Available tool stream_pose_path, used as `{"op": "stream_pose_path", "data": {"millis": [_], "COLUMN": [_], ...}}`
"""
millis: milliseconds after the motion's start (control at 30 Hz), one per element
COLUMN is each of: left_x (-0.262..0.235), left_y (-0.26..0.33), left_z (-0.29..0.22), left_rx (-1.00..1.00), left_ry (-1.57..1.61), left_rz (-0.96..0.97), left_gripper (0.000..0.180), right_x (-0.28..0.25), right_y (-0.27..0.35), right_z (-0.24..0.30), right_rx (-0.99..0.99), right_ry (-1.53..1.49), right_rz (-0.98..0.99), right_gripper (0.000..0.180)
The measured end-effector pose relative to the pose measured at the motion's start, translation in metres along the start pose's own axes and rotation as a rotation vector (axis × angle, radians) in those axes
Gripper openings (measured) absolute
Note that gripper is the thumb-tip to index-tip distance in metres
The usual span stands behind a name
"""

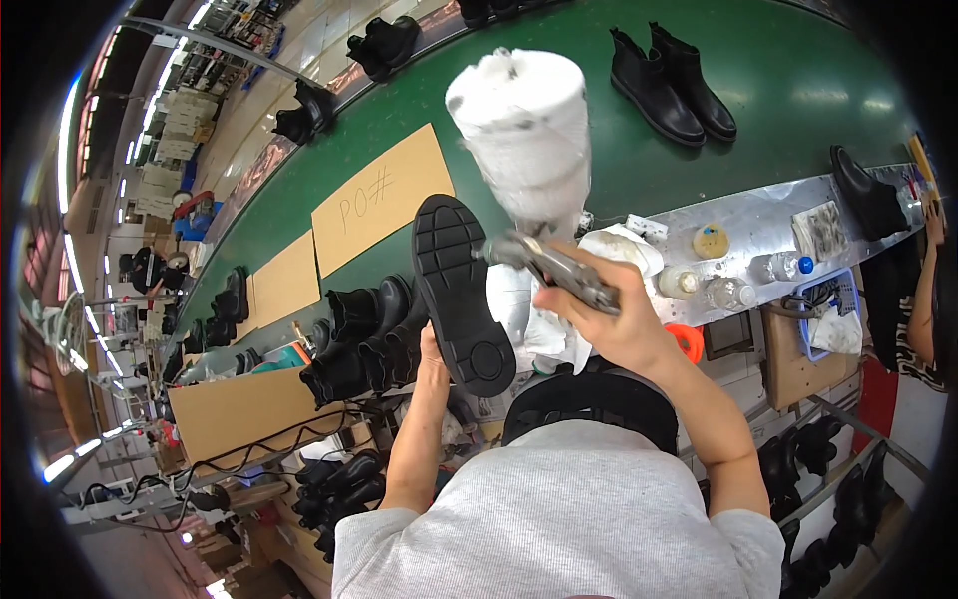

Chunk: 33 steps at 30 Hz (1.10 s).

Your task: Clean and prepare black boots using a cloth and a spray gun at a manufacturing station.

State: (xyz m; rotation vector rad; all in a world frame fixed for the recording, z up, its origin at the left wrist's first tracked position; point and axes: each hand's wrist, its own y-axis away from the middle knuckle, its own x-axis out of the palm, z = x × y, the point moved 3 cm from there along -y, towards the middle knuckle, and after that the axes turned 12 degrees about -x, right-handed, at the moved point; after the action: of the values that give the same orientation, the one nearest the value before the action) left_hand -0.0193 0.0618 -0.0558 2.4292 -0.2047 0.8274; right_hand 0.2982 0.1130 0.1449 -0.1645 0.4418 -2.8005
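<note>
We held up a black boot [447,290] near the middle of the view, its ridged sole turned toward us and its toe pointing between eleven and twelve o'clock. Our left hand [431,349] gripped it from behind, low on its left side; most of the fingers were hidden, so we could not see how far they wrapped. Our right hand [609,299], at three o'clock from the boot, was curled tightly around a metal spray gun [571,273], whose stained white cup [529,150] rose toward one o'clock. The gun's nose met the sole's edge in our line of sight, and we could not tell whether the two touched.

Around the boot, we had a cardboard sheet [384,205] at eleven o'clock on the green tabletop [639,185] and several dark boots [364,334] grouped at eight. A pair of black ankle boots [674,90] stood between one and two o'clock. Toward three we saw a metal ledge [773,220] carrying a clear bottle with a blue cap [778,267], and beyond it a blue basket [855,309]. Farthest out, at three o'clock, another person's arm [923,314] showed beside the rim.
</note>
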Motion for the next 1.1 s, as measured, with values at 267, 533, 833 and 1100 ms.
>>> {"op": "stream_pose_path", "data": {"millis": [267, 533, 833, 1100], "left_x": [-0.012, 0.058, 0.045, 0.063], "left_y": [0.003, 0.013, 0.000, 0.083], "left_z": [0.002, -0.066, -0.032, -0.028], "left_rx": [0.006, -0.104, -0.016, -0.378], "left_ry": [0.100, -0.851, -1.707, -1.591], "left_rz": [-0.258, -0.602, -0.901, -1.541], "left_gripper": [0.063, 0.061, 0.080, 0.115], "right_x": [-0.018, -0.191, -0.303, -0.279], "right_y": [-0.001, 0.058, 0.101, 0.113], "right_z": [0.006, -0.032, -0.199, -0.102], "right_rx": [0.147, 0.159, 0.267, 0.151], "right_ry": [-0.005, 0.592, 0.507, 1.372], "right_rz": [0.012, -0.541, -0.665, -0.588], "right_gripper": [0.043, 0.027, 0.033, 0.053]}}
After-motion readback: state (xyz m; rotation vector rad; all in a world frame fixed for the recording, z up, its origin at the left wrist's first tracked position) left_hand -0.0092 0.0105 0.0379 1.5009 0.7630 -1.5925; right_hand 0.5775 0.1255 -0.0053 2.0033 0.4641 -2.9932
